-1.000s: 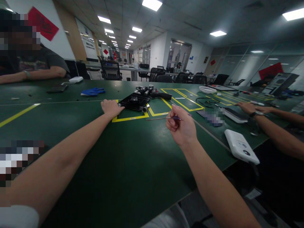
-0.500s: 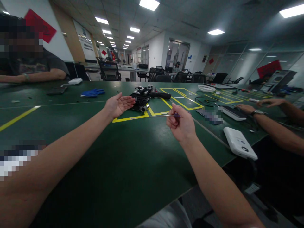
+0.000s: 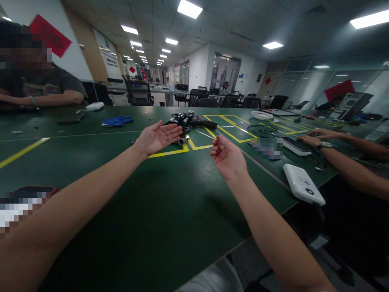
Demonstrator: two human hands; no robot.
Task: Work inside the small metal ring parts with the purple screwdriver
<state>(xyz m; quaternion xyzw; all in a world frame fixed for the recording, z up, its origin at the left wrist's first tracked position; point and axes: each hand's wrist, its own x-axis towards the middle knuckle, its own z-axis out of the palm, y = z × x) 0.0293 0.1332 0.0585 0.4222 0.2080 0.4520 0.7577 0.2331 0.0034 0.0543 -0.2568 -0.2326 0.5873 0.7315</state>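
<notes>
My left hand [image 3: 159, 138] is held palm up above the table, fingers stretched out and slightly spread, holding nothing. Just behind it lies a heap of black and silver mechanical parts [image 3: 184, 117], partly hidden by my fingers. A black cylindrical piece [image 3: 206, 123] sticks out to its right. My right hand [image 3: 227, 156] is closed in a pinch on a slim tool with a thin metal shaft [image 3: 204, 134], which points up and left toward the parts. My fingers cover its handle, so its exact kind does not show.
Yellow tape [image 3: 170, 153] marks boxes on the green table [image 3: 170, 211]. A blue glove [image 3: 117, 121] lies at the far left. To the right are a white device [image 3: 304, 184] and a co-worker's hands [image 3: 310, 140]. Another person [image 3: 57, 87] sits at the left.
My left hand has moved slightly right, its palm turned more upward. My right hand has rolled, so the tool's shaft has swung from nearly level to tilted upward.
</notes>
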